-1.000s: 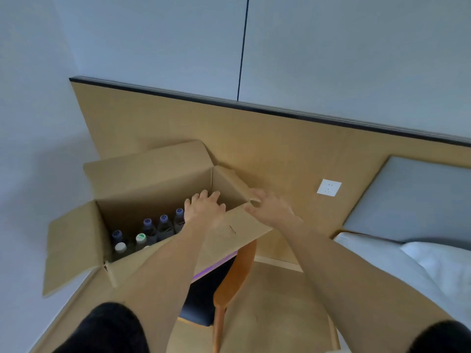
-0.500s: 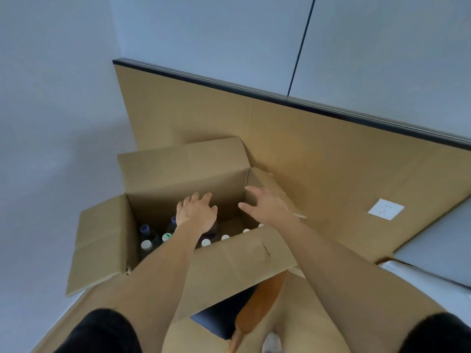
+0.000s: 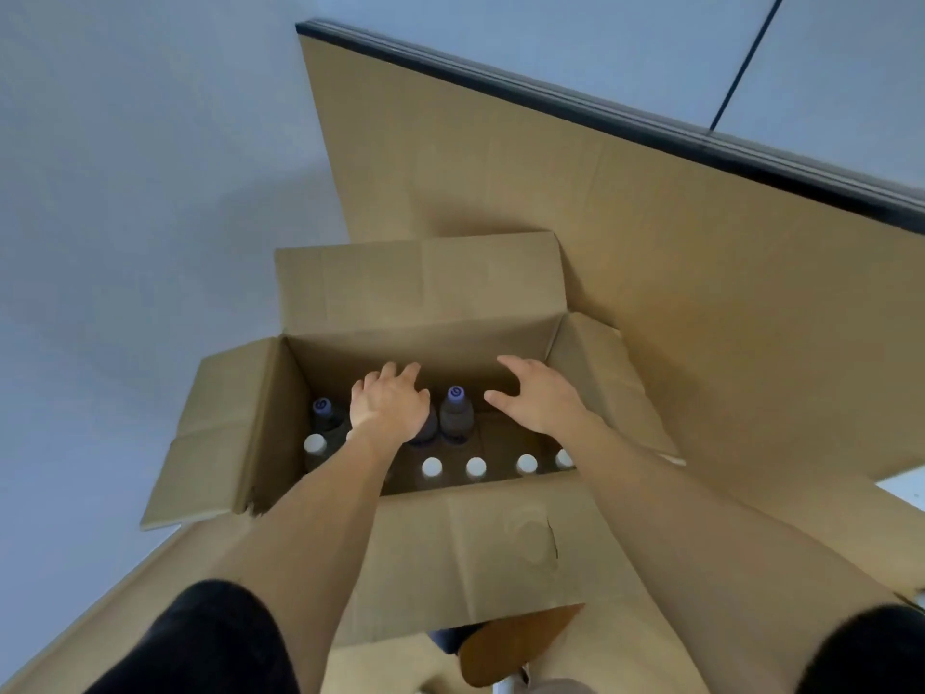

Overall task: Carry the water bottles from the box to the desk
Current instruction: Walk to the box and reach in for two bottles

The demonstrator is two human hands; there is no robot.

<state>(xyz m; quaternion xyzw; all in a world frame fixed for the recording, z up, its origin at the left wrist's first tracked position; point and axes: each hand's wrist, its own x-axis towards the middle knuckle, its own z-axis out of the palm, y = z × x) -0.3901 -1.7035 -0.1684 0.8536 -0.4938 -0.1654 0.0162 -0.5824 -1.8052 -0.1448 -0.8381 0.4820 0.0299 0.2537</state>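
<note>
Both hands have moved deeper into the open box (image 3: 420, 288) since the earlier frame.
Left hand (image 3: 388, 405) curls over a dark bottle (image 3: 425, 433); right hand (image 3: 538, 395) hovers, fingers apart, holding nothing.

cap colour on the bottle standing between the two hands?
Purple, with a pale mark on top; the bottle itself looks dark. Head view, the only one.

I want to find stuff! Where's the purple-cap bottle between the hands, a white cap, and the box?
purple-cap bottle (image 3: 455, 415), head view, on its dark shoulder below the cap.
white cap (image 3: 431, 467), head view, on the cap's top.
box (image 3: 475, 548), head view, on its near flap.
</note>
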